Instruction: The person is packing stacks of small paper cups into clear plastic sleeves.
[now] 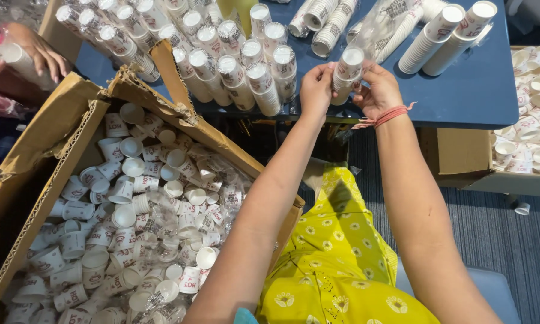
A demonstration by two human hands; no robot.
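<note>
Head view: left hand (316, 89) and right hand (375, 90) both grip one cup stack (346, 75), steadying its plastic sleeve above the desk (480, 90) edge.

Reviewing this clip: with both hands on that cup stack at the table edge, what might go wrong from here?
1. The cup stack, held between left hand and right hand at the blue table edge, might slip and fall.
2. An elbow may nudge the wrapped stacks crowding the edge into the cardboard box below.
</note>
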